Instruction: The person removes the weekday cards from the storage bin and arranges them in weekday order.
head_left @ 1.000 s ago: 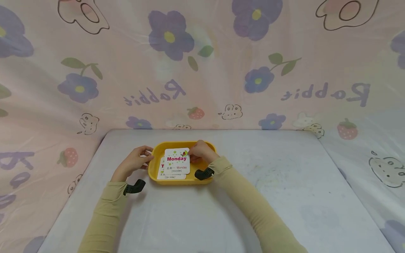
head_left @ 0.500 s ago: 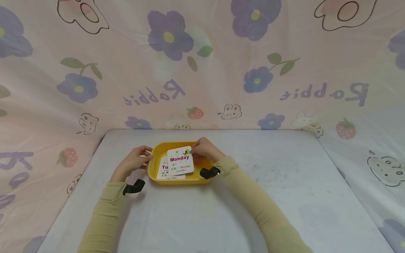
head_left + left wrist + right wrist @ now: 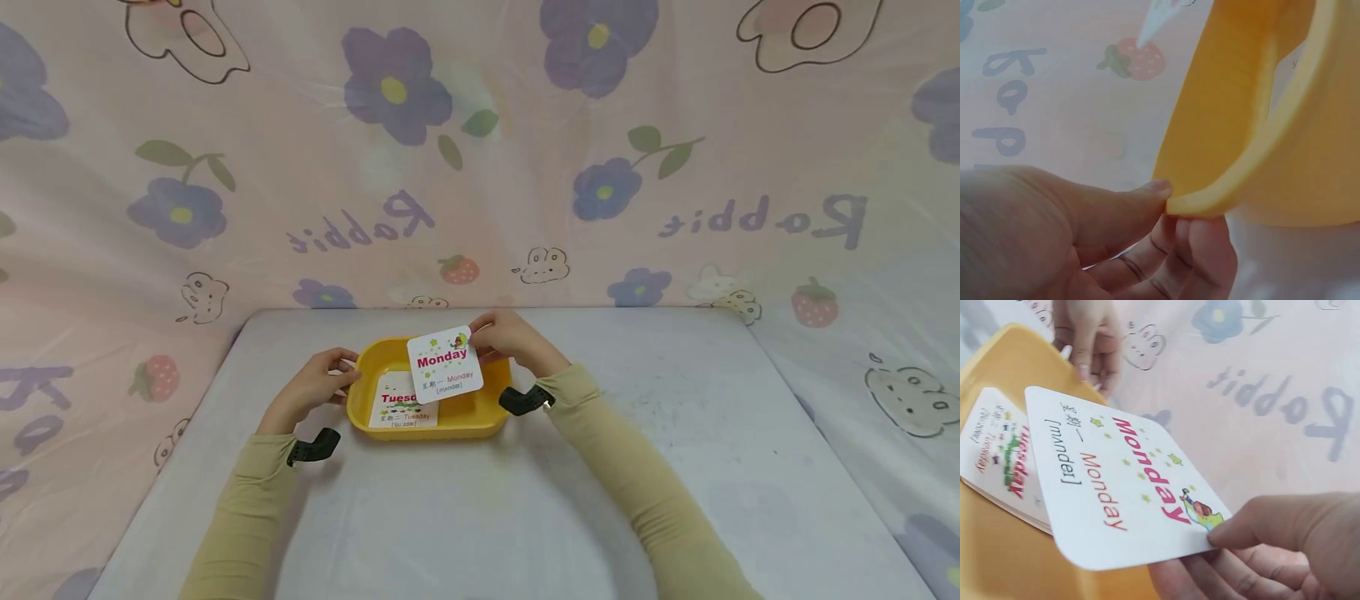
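A white flashcard printed "Monday" [image 3: 442, 371] hangs tilted over a yellow tray [image 3: 468, 429]. My right hand [image 3: 513, 340] pinches its upper right corner, thumb on the printed face and fingers underneath, as the right wrist view shows. Beneath it, a "Tuesday" flashcard [image 3: 405, 412] lies on the tray's floor toward the left, on top of a small stack; its upper right part is hidden behind the Monday card. At the tray's left end my left hand [image 3: 318, 385] grips the rim [image 3: 1210, 203] between thumb and fingers.
The tray stands on a white-covered table [image 3: 480, 517], near its back edge. Behind the table hangs a pink curtain [image 3: 510, 183] with flowers, strawberries and rabbits. Both wrists wear black straps with camera mounts [image 3: 525, 400].
My right hand has lifted the Monday card up and to the right, tilting it, so more of the Tuesday card shows. The left hand keeps its hold on the tray rim.
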A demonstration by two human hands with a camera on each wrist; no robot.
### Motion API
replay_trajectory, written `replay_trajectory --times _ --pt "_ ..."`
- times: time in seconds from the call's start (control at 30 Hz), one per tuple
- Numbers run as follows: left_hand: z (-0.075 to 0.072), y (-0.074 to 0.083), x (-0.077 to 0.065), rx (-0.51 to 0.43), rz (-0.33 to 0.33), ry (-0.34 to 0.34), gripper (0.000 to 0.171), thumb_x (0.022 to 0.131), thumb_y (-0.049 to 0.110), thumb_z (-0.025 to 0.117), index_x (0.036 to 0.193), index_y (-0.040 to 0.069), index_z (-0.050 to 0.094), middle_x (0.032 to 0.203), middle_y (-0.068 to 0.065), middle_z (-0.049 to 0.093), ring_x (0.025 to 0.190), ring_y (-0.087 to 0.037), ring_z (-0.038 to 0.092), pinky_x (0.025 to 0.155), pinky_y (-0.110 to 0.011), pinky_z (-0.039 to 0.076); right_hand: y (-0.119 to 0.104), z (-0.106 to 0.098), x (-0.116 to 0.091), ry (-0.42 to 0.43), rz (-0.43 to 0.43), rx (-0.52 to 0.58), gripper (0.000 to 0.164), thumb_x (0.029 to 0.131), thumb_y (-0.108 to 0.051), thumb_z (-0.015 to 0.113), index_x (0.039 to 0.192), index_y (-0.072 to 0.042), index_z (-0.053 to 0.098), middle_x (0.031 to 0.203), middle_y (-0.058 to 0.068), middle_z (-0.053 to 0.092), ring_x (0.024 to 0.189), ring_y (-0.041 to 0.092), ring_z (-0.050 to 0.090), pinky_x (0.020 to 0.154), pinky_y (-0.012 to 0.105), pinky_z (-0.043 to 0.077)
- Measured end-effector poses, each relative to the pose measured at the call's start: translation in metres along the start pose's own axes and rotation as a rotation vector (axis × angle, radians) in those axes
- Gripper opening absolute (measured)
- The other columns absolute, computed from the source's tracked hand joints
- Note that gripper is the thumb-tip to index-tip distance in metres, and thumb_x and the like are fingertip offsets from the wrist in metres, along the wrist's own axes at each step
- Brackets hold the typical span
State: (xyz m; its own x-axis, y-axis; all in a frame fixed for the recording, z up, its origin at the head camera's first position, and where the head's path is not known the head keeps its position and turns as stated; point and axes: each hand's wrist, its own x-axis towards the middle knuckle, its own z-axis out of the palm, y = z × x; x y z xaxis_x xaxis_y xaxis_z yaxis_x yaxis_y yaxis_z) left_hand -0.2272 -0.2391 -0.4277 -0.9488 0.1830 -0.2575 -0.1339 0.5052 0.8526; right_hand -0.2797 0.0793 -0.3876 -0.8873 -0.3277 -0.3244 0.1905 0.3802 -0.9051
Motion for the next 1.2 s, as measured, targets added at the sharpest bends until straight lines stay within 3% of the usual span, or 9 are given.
replay_trajectory --times 0.23,0.6,0.97,1.2 --pt "0.000 -0.001 -0.001 -0.006 0.005 -0.002 0.038 0.098 0.008 0.054 0.131 -0.006 0.041 0.104 -0.021 0.050 0.075 -0.023 0.060 0.068 -0.035 0.056 -0.001 -0.030 -0.009 0.019 -0.013 0.023 0.029 0.089 -0.001 0.059 0.118 0.002 0.058 0.105 0.017 0.064 0.088 0.025 0.065 0.078 0.037 0.055" --pt "-0.003 -0.005 0.000 -0.035 -0.014 -0.042 0.032 0.101 0.012 0.049 0.127 -0.004 0.041 0.099 -0.019 0.052 0.076 -0.024 0.060 0.062 -0.034 0.055 0.017 -0.071 -0.015 0.096 0.004 0.132 0.037 0.091 -0.005 0.058 0.127 0.000 0.051 0.114 0.018 0.060 0.097 0.028 0.061 0.087 0.041 0.051" --pt "-0.002 -0.005 0.003 -0.046 0.049 -0.027 0.029 0.101 0.009 0.047 0.124 -0.008 0.041 0.096 -0.017 0.048 0.076 -0.024 0.056 0.061 -0.035 0.056 0.059 -0.111 -0.022 0.227 0.003 0.244 0.043 0.096 -0.003 0.052 0.137 0.004 0.043 0.126 0.022 0.052 0.104 0.027 0.057 0.096 0.042 0.045" --pt "-0.001 -0.006 0.003 -0.027 0.059 0.020 0.031 0.101 0.009 0.046 0.125 -0.008 0.041 0.098 -0.020 0.046 0.076 -0.025 0.054 0.060 -0.034 0.055 0.083 -0.129 -0.026 0.219 0.012 0.288 0.043 0.097 -0.001 0.048 0.139 0.007 0.039 0.131 0.025 0.046 0.106 0.026 0.054 0.095 0.039 0.045"
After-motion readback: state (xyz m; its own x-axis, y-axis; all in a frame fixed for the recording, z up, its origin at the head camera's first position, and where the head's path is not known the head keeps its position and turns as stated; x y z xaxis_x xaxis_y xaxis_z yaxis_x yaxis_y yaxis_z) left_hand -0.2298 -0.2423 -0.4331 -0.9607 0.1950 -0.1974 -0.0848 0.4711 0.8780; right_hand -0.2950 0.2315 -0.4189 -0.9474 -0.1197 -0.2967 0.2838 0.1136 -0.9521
